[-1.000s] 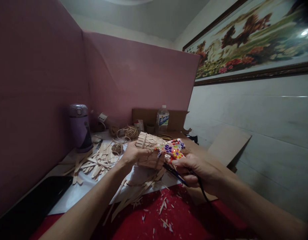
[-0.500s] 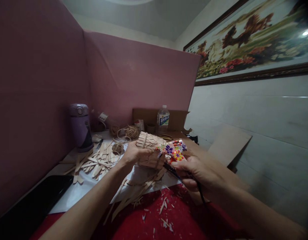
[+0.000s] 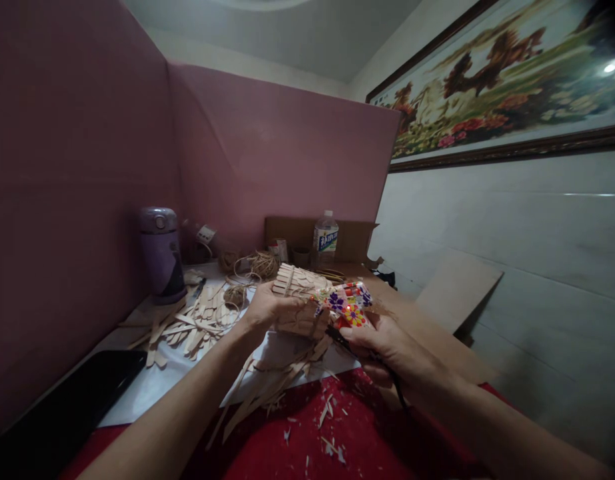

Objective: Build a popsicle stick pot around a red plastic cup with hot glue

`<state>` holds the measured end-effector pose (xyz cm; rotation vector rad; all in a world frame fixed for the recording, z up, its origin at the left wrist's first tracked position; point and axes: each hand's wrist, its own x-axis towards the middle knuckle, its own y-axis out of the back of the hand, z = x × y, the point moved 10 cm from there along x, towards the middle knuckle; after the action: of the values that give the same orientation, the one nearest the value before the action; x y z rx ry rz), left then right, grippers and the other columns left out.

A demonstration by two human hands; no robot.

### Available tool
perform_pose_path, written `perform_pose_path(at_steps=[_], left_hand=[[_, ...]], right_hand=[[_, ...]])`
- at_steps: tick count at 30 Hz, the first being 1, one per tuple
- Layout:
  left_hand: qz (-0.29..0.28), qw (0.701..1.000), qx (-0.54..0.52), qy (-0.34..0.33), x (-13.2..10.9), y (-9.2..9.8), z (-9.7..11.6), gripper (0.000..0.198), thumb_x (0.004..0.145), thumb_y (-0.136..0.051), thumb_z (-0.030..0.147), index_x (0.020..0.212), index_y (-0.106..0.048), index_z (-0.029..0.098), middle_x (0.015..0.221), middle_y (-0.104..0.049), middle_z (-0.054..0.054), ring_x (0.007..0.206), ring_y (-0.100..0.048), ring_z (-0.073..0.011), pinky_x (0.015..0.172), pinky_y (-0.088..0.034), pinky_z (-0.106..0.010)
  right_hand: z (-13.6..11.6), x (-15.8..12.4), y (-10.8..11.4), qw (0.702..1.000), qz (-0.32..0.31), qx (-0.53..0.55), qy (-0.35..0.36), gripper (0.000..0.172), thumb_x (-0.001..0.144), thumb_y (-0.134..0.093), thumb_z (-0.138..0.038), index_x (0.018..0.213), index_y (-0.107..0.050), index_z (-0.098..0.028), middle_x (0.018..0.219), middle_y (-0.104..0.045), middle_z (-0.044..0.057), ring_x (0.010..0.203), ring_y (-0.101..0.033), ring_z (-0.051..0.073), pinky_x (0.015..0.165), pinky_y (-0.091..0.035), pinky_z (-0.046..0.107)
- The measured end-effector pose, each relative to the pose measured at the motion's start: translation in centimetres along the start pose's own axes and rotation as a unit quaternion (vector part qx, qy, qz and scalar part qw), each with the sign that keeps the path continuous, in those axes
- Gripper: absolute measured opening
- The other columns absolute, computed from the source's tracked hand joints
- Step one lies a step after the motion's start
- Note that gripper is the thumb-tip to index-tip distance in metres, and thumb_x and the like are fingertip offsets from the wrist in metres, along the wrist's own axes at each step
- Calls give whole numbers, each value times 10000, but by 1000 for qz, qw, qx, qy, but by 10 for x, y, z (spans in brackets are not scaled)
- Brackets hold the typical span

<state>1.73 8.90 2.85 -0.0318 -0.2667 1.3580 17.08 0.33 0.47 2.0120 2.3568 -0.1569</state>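
Wooden craft sticks joined into a blocky craft-stick model (image 3: 300, 280) are in my left hand (image 3: 268, 308), whose thumb lies across the near side. The model is tilted above the table. My right hand (image 3: 382, 343) is wrapped round a flower-patterned glue gun (image 3: 348, 303) with a small red light. Its narrow end points left and meets the model's right side; whether it touches cannot be made out. A dark cord (image 3: 400, 390) hangs below my right hand. Something slim and dark also shows under the glue gun, too dim to name.
Loose craft sticks (image 3: 202, 327) lie piled at left, with balls of twine (image 3: 262, 265) behind. A purple flask (image 3: 160, 257), a plastic bottle (image 3: 326, 240) and a black flat object (image 3: 82, 393) stand or lie around. Wood scraps (image 3: 327, 410) litter the red cloth (image 3: 267, 453).
My right hand and the glue gun have shifted and turned slightly. My left hand and the craft-stick model have barely moved.
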Motion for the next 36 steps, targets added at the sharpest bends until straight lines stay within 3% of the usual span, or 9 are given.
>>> perform_pose_path(at_steps=[11,20,28,36], left_hand=[[-3,1000,-10,2,0,-1,1,360,399,-750,114,759,-734,132,813,-765,-53,738,-690,-209,659,-517,-279],[-8,1000,-27,3,0,-1,-2,367,398,-773,127,763,-738,138,778,-763,-35,667,-672,-178,627,-507,-265],[-12,1000,-19,-2,-1,-1,-2,351,421,-761,110,770,-739,136,757,-760,-31,613,-651,-150,622,-503,-255],[-17,1000,-17,-1,-1,-2,0,391,422,-765,119,811,-736,130,832,-764,-51,717,-685,-198,672,-516,-282]], right_hand=[[-9,-1,4,996,27,-56,59,259,741,-647,-354,718,-429,-216,497,-372,-105,339,-263,36,325,-204,176],[-10,0,11,992,30,-90,86,182,768,-625,-357,827,-574,-193,487,-458,-68,378,-372,83,412,-333,221],[-14,-3,5,994,27,-82,63,217,748,-647,-348,873,-561,-192,513,-464,-79,383,-367,74,427,-345,212],[-14,-2,2,994,14,-77,71,204,754,-642,-348,821,-520,-198,488,-416,-97,342,-290,46,359,-262,194]])
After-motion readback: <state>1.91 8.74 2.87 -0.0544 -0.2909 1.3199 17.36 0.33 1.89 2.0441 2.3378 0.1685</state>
